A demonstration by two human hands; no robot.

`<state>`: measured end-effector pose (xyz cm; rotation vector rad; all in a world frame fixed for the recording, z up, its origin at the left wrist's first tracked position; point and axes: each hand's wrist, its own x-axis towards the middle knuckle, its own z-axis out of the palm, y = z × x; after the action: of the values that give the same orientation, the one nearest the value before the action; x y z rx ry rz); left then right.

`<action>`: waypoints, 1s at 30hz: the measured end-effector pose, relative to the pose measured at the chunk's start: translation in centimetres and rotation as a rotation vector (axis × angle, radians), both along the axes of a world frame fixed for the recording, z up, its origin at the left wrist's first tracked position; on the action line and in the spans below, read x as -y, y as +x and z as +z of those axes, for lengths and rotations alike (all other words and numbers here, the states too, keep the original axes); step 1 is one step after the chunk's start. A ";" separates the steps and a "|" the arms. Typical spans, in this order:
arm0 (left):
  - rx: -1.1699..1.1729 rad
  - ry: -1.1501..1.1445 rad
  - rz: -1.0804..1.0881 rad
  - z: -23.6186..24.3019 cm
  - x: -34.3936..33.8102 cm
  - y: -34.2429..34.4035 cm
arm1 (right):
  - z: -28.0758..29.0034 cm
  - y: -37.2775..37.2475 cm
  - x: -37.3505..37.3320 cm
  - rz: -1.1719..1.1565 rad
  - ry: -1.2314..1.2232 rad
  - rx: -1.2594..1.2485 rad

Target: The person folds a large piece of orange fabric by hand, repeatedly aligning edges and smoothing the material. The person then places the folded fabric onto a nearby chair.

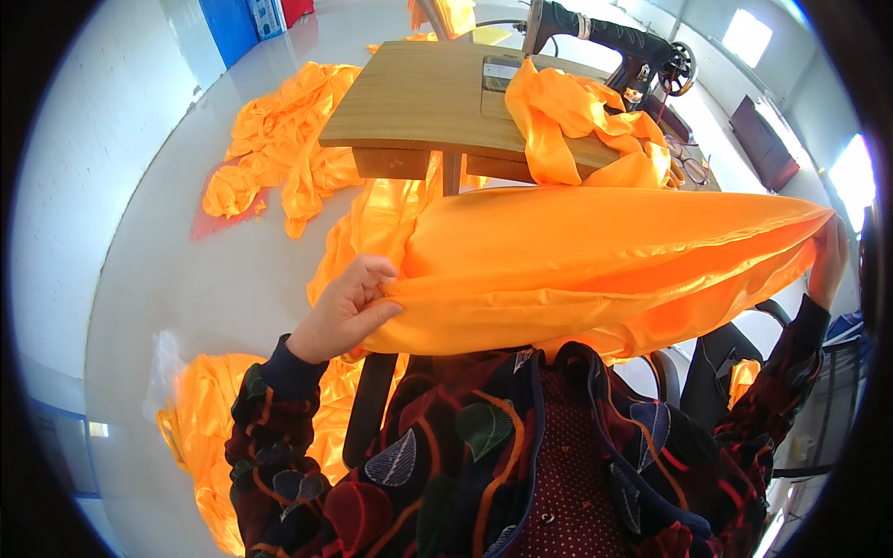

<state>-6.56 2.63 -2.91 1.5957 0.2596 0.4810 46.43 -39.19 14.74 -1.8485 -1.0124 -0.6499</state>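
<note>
A long folded sheet of shiny orange fabric (586,242) is stretched sideways in front of me, with a lengthwise fold opening toward the right. My left hand (358,302) pinches its lower left edge between thumb and fingers. Out at the far right, my right hand (826,256) grips the pointed end, its fingertips partly hidden behind the cloth. Behind the sheet stands a wooden sewing table (400,93) with a black sewing machine (581,28) on it. More orange fabric (549,107) lies heaped over the table's right part.
Orange fabric piles lie on the grey floor at the back left (260,139) and lower left (205,418), one on red material. Black chair parts (707,372) show beneath my hands. A pair of scissors (690,167) is by the table's right end. White walls (84,186) bound both sides.
</note>
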 end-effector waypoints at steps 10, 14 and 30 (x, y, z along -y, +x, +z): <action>-0.138 0.329 -0.032 0.0 -1.7 -1.0 | -0.5 0.5 0.1 0.165 0.180 -0.209; -0.028 0.098 0.020 -0.5 -1.9 -1.3 | -1.2 0.3 -0.2 0.200 0.159 -0.237; -0.032 0.135 0.257 0.1 -1.0 -2.5 | -2.5 1.5 0.8 0.133 0.090 -0.200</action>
<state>-9.02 3.67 -2.85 1.7116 0.4684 0.6829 47.88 -40.01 12.27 -1.7134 -0.9491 -0.4160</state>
